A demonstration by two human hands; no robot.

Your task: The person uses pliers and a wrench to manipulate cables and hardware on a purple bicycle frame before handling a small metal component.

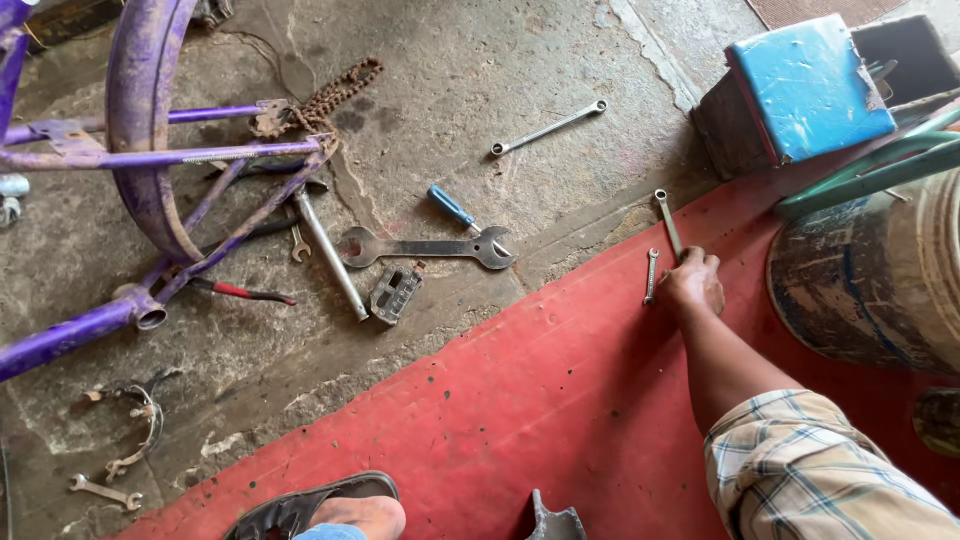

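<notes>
While resting on the red mat's upper edge, right hand curled, fingertips pinching lower end of slim ring spanner. Likely stiff steel, light, maybe greasy; best gripped mid-shank. Smaller spanner just beside. Left hand out of view.

Purple bike frame lying on the concrete, rusty chain draped by it — big flat double-ended wrench, blue-handled screwdriver, loose pedal nearby. Blue box sits top right — grimy drum beside.
</notes>
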